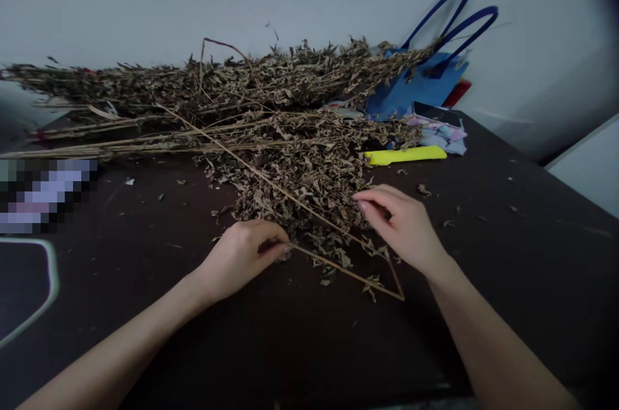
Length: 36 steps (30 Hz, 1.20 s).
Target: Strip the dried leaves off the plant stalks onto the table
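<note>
My left hand [244, 252] is closed, its thumb and fingers pinching one end of a thin dried stem [345, 270]. That stem runs right to a sharp bend, then folds back toward the upper left across the leaves; a few withered leaves cling near the bend. Just right of the heap of dried leaves [300, 187], my right hand [403, 220] is closed in a pinch at the heap's edge. Whatever its fingertips hold is too small to make out. Behind the heap lie long dried plant stalks [159, 142] with leaves on their right-hand ends.
A thick bundle of dried plants [217, 81] lies along the wall. At the back right are a blue bag [401, 91] with dark handles, a phone [438, 113] on cloth, and a flat yellow object [406, 156]. Leaf crumbs dot the dark table [507, 268]. A pale-rimmed item [52, 268] sits left.
</note>
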Motion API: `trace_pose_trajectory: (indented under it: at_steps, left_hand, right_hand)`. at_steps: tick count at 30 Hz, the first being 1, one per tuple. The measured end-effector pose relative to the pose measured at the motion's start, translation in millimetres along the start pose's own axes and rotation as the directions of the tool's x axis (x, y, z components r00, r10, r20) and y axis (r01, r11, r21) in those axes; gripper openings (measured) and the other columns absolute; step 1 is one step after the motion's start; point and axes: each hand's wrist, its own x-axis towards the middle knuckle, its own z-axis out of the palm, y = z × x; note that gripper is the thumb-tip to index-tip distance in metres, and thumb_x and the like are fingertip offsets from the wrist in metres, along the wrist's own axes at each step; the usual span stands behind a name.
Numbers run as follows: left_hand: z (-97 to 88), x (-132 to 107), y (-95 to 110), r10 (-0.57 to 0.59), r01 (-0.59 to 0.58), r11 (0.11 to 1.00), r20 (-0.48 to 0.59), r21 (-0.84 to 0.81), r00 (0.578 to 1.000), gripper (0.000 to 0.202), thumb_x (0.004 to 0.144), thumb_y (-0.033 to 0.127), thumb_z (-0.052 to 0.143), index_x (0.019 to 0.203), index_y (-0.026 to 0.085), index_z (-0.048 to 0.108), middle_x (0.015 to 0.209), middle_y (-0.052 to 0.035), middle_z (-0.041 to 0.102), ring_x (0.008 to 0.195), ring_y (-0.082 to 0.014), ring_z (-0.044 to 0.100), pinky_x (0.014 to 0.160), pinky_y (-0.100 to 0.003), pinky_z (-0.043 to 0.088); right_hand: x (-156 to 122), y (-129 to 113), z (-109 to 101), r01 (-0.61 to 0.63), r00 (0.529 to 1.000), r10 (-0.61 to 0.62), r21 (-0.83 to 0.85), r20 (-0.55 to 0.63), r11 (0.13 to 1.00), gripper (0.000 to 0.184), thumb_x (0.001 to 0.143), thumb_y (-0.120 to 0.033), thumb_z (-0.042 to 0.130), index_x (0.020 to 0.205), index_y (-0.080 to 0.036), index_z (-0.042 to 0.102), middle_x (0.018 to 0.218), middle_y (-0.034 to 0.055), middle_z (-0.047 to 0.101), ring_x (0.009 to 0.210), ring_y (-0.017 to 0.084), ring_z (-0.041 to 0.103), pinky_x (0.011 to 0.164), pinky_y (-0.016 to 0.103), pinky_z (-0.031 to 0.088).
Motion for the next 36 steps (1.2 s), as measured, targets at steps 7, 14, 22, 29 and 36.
trace_pose_trajectory:
  at_steps: [7, 14, 22, 29, 36]
  left_hand:
    - [6.4, 0, 2, -0.110, 0.110, 0.994, -0.014, -0.029, 0.994, 0.012, 0.078, 0.024, 0.057, 0.076, 0.021, 0.069, 0.066, -0.0021, 0.066, 0.056, -0.0140, 0.057, 0.051, -0.022, 0.041]
    - [10.9, 0, 3, -0.209, 0.234, 0.945, 0.127, -0.229, 0.970, 0.019, 0.080, 0.033, 0.057, 0.071, 0.019, 0.066, 0.060, -0.0002, 0.065, 0.056, -0.0129, 0.058, 0.054, -0.021, 0.042]
    - [-4.7, 4, -2, -0.174, 0.253, 0.927, 0.280, -0.276, 0.944, 0.033, 0.090, 0.034, 0.039, 0.087, 0.017, 0.067, 0.084, -0.0040, 0.069, 0.078, -0.0150, 0.061, 0.075, -0.026, 0.045]
    - [-2.3, 5, -4, -0.186, 0.339, 0.869, 0.397, -0.360, 0.899, 0.022, 0.083, 0.031, 0.053, 0.095, 0.016, 0.063, 0.087, -0.0040, 0.068, 0.081, -0.0154, 0.062, 0.074, -0.025, 0.046]
    - [9.8, 3, 1, -0.140, 0.332, 0.826, 0.404, -0.456, 0.904, 0.016, 0.081, 0.028, 0.057, 0.084, 0.014, 0.063, 0.073, -0.0011, 0.065, 0.067, -0.0120, 0.058, 0.066, -0.023, 0.046]
  right_hand:
    - [-18, -33, -12, 0.281, 0.957, -0.267, -0.132, 0.111, 0.951, 0.017, 0.088, -0.023, 0.048, 0.101, -0.021, 0.058, 0.088, 0.0054, 0.062, 0.076, 0.015, 0.057, 0.067, 0.028, 0.044]
    - [-32, -48, 31, 0.442, 0.870, -0.310, -0.327, 0.383, 0.835, 0.022, 0.086, -0.016, 0.048, 0.107, -0.016, 0.056, 0.085, 0.0065, 0.061, 0.080, 0.020, 0.054, 0.072, 0.034, 0.044]
    - [-22, -32, 25, 0.355, 0.925, -0.256, -0.394, 0.281, 0.848, 0.020, 0.088, -0.014, 0.044, 0.099, -0.018, 0.061, 0.075, 0.0029, 0.058, 0.068, 0.014, 0.055, 0.059, 0.026, 0.041]
    - [-19, -27, 25, 0.335, 0.938, -0.258, -0.405, 0.233, 0.851, 0.021, 0.089, -0.015, 0.044, 0.100, -0.017, 0.062, 0.081, 0.0047, 0.061, 0.074, 0.015, 0.057, 0.063, 0.027, 0.044]
    - [-24, -37, 40, 0.437, 0.899, -0.406, -0.281, 0.166, 0.854, 0.027, 0.088, -0.017, 0.046, 0.114, -0.014, 0.054, 0.099, 0.0089, 0.059, 0.090, 0.019, 0.053, 0.079, 0.034, 0.043]
